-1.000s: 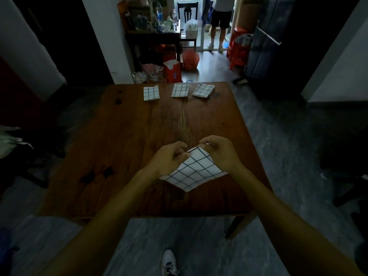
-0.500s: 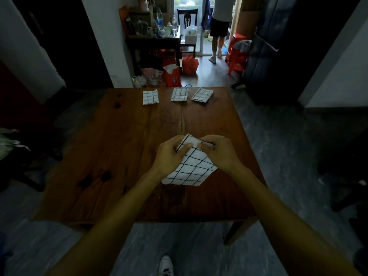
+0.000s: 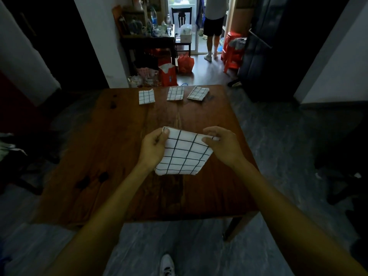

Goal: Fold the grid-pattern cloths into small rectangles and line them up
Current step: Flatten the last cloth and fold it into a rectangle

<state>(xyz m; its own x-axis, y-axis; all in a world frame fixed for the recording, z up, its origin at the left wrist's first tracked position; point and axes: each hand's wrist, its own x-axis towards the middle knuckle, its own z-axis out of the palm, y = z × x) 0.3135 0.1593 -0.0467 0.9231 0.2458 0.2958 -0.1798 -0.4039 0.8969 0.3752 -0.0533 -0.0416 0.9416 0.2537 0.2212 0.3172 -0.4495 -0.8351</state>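
Note:
A white cloth with a black grid [image 3: 184, 154], folded over, hangs just above the middle of the wooden table [image 3: 111, 156]. My left hand [image 3: 154, 148] pinches its far left corner. My right hand [image 3: 223, 145] pinches its far right corner, so the top edge is stretched between both hands. Three folded grid cloths lie in a row near the table's far edge: the left one [image 3: 146, 97], the middle one [image 3: 175, 93] and the right one [image 3: 198, 93], which is turned at an angle.
Beyond the table's far edge stand red bags [image 3: 168, 75] and a cluttered dark shelf [image 3: 147, 36]. A person [image 3: 213, 26] stands in the doorway at the back. Red stools [image 3: 232, 52] are at the right. My shoe [image 3: 167, 264] shows below the near edge.
My hands were close together on a bunched cloth; they have moved apart, spreading the folded cloth flat between them with its top edge taut.

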